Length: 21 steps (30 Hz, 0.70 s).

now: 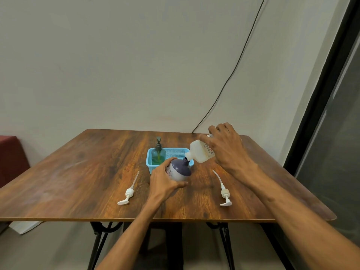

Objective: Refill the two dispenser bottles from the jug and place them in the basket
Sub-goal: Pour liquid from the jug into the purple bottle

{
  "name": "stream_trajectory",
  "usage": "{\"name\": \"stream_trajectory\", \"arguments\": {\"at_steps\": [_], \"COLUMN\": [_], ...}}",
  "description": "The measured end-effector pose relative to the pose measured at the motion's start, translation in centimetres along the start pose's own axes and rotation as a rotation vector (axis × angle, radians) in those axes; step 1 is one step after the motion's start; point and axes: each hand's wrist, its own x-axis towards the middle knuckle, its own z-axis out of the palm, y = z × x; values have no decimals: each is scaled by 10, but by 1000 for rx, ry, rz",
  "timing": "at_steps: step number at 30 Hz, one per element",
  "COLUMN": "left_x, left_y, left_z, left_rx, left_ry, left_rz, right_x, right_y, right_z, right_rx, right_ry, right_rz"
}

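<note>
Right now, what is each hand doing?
Left hand: closed around the purple-topped bottle.
Right hand: closed around the tilted white jug.

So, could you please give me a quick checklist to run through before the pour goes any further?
1. Jug spout at purple bottle neck: ok.
2. Left hand steadying the bottle: ok.
3. Right hand gripping the jug: ok.
4. Fill level in the bottle: cannot tell, it is opaque.
5. Green dispenser bottle in blue basket: ok.
6. Pump heads off: ok, both on table.
</note>
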Motion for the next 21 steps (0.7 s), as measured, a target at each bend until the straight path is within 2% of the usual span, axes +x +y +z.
{"name": "stream_trajectory", "arguments": {"at_steps": [21], "left_x": [1], "left_y": [-2], "left_z": [0], "left_rx": [-10], "left_ry": [-9], "left_rz": [1], "right_x": [6], "right_y": [1], "right_z": [2], "right_rx": [-4], "right_ry": [15], "right_rz": [-28]}}
